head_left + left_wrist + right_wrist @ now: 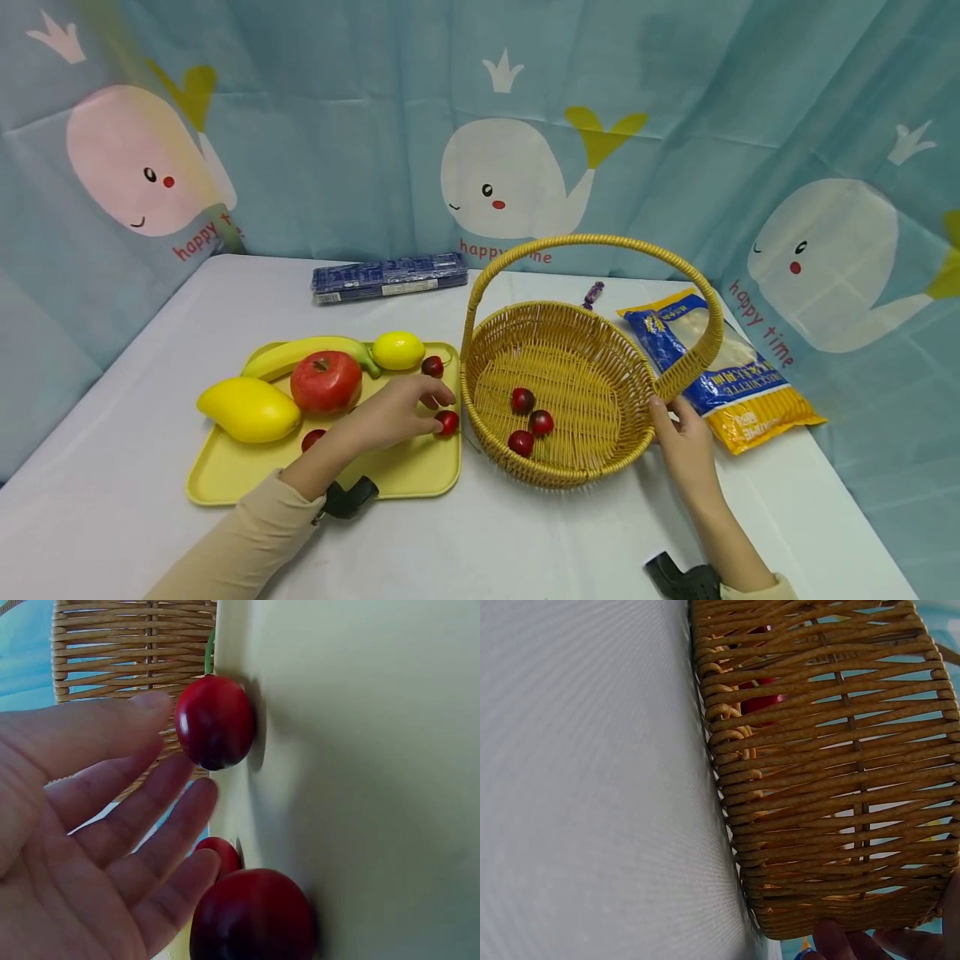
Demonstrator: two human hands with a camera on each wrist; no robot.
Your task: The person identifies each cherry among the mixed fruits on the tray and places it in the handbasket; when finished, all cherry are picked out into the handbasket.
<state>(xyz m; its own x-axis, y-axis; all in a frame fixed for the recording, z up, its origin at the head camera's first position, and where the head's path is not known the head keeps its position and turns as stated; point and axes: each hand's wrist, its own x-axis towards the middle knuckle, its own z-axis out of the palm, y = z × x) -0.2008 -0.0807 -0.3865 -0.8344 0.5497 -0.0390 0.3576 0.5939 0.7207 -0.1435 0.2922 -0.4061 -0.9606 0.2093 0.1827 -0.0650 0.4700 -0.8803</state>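
Observation:
My left hand (397,408) is over the yellow tray (420,483), its fingers loosely bent beside a dark red cherry (447,423). In the left wrist view, the thumb and fingers are around one side of that cherry (215,722) without closing on it; whether the thumb touches it I cannot tell. Several cherries (432,366) lie on the tray. With its thumb at the rim and fingers on the outer side, my right hand (684,446) holds the wicker basket (480,421). Inside the basket are 3 cherries (522,401).
The tray also bears a banana (300,354), a lemon (398,350), a red apple-like fruit (326,382) and a yellow mango (249,409). Behind stand a dark blue packet (390,277) and a small purple-wrapped candy (593,294). A blue-and-yellow bag (723,367) lies right of the basket.

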